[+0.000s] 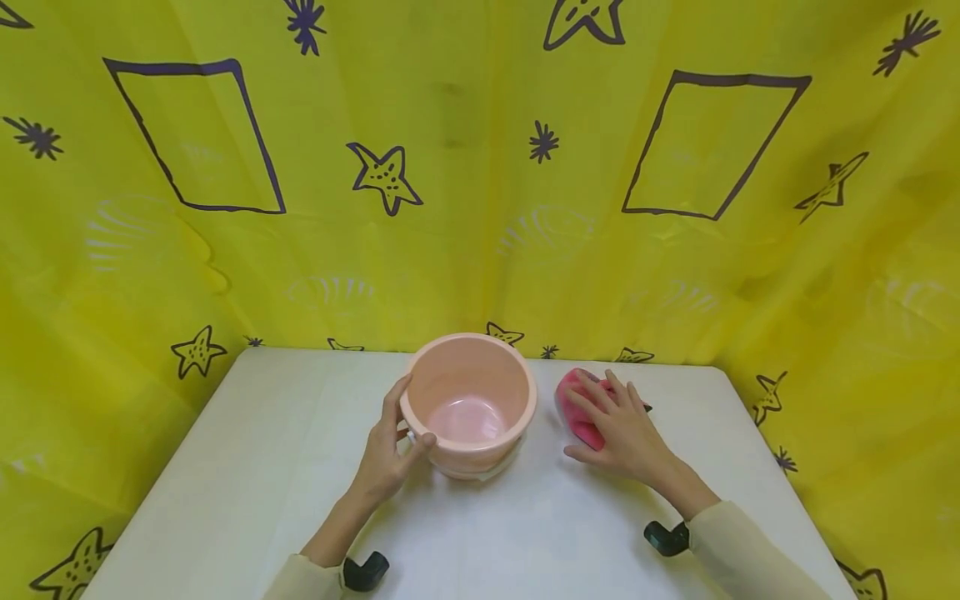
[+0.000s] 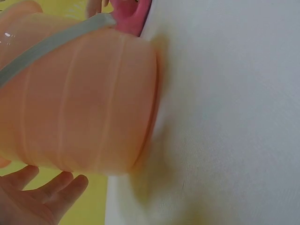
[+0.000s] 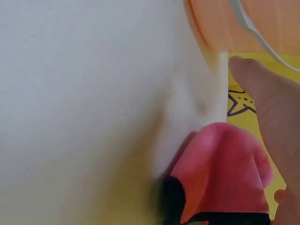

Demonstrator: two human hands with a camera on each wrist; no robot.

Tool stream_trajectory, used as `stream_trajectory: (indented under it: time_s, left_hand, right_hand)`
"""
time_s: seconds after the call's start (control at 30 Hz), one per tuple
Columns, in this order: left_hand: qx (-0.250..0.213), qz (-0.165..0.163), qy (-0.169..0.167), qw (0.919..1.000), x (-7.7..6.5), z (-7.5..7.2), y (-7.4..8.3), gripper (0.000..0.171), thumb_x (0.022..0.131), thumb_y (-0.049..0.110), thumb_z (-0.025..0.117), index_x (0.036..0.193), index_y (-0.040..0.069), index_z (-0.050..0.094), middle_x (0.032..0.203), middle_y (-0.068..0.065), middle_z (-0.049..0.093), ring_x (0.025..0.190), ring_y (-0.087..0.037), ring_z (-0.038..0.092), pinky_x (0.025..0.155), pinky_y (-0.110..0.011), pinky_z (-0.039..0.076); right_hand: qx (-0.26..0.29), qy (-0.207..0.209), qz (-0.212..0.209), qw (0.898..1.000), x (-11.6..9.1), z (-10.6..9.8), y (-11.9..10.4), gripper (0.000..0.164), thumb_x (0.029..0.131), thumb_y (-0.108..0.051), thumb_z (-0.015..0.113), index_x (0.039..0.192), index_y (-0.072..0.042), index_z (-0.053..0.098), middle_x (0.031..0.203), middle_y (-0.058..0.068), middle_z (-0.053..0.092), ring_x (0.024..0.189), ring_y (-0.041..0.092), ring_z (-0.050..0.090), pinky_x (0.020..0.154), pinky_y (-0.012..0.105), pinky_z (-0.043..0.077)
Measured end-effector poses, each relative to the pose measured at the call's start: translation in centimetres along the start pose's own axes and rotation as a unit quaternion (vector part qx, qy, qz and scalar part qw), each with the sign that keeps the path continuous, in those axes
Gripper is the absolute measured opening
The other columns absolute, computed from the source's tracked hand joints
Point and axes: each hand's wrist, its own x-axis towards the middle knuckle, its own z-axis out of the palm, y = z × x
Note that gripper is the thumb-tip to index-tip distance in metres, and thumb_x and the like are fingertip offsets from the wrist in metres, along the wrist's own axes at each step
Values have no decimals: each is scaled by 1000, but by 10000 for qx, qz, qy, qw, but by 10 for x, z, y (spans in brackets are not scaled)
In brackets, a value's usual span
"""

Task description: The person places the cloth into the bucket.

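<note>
Looks partway along. See a peach bucket [image 1: 468, 375] mouth-up on the white table [image 1: 262, 500], towards the back, with a pale handle [image 2: 56, 44] slanting across its outside and a shiny floor visible inside. Just right of it, apart, see a soft pink fabric thing [image 3: 220, 164] with dark trim [image 3: 173, 199]; can't tell what kind of item. Count as done, by judgement: steadying the bucket, reaching the fabric thing. Count as not done: lifting the fabric thing, apparently down on the table, and letting go of the bucket. Can't judge what else is left. Find left hand [image 1: 386, 462] at the bucket's left side, with thumb by the near rim and fingers along the outer wall: gripping it, lightly by the look of it. Find right hand [image 1: 626, 437] over the fabric thing, with fingers spread long across its top and thumb stretched off it towards the bucket: touching rather than clasping, as far as shown. Farther out, note a dark wrist device [image 1: 667, 537] by a pale sleeve [image 1: 750, 550], then a yellow curtain [image 1: 465, 167] with starfish drawings behind.
</note>
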Motion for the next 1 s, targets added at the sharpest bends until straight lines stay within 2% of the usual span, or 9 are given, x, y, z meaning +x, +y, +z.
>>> stream_trajectory:
  time_s: [0.17,0.4,0.5,0.57,0.63,0.7,0.83,1.0]
  left_hand:
    - [-103,-45,12,9999,0,0,1,86,91,34,70,163,25,23,157,-18,44,127,-45,57,90,-60,55]
    - [-81,-30,11,10000,1,-1,1,86,92,37,70,163,23,23,157,-18,44,127,-44,57,89,-60,55]
    - [-35,-15,14,10000,1,-1,1,86,93,40,70,163,23,23,157,-18,44,127,-45,57,89,-60,55]
    - [-12,4,12,10000,1,-1,1,86,93,42,69,163,22,23,157,-18,44,126,-45,57,89,-59,56]
    - [19,32,20,10000,1,-1,1,86,93,43,69,163,22,24,156,-19,45,126,-45,58,88,-58,56]
    - [32,56,29,10000,1,-1,0,85,93,44,69,163,22,24,155,-21,45,125,-45,58,88,-57,57]
    - [49,78,37,10000,1,-1,0,85,93,43,69,162,22,24,155,-22,45,125,-46,58,88,-56,58]
    - [28,57,52,10000,1,-1,0,85,93,40,70,162,21,25,155,-23,44,124,-47,58,88,-54,58]
  right_hand:
    - [-76,-285,222,9993,7,8,2,94,76,-57,84,155,-23,46,165,10,32,146,57,20,111,79,16]
    - [122,-843,665,9941,13,12,12,102,75,-50,87,160,-24,36,170,12,18,144,63,18,108,83,13]
    - [187,-1016,676,9923,14,10,19,101,77,-45,88,160,-24,35,169,17,17,141,63,25,106,83,22]
    - [237,-1140,649,9911,16,7,24,99,78,-43,88,160,-24,35,167,21,19,137,61,33,100,80,34]
    - [318,-1342,625,9885,18,3,28,97,80,-40,88,160,-25,35,164,23,24,129,58,42,92,73,47]
    - [463,-1594,633,9841,20,-4,30,97,81,-37,87,160,-25,34,160,24,29,122,54,48,84,65,54]
    - [778,-2118,759,9712,26,-15,33,97,81,-33,88,161,-27,33,156,25,33,116,48,49,80,55,56]
    - [904,-2640,933,9557,37,-23,31,95,80,-26,89,159,-30,37,159,27,31,115,46,52,82,55,56]
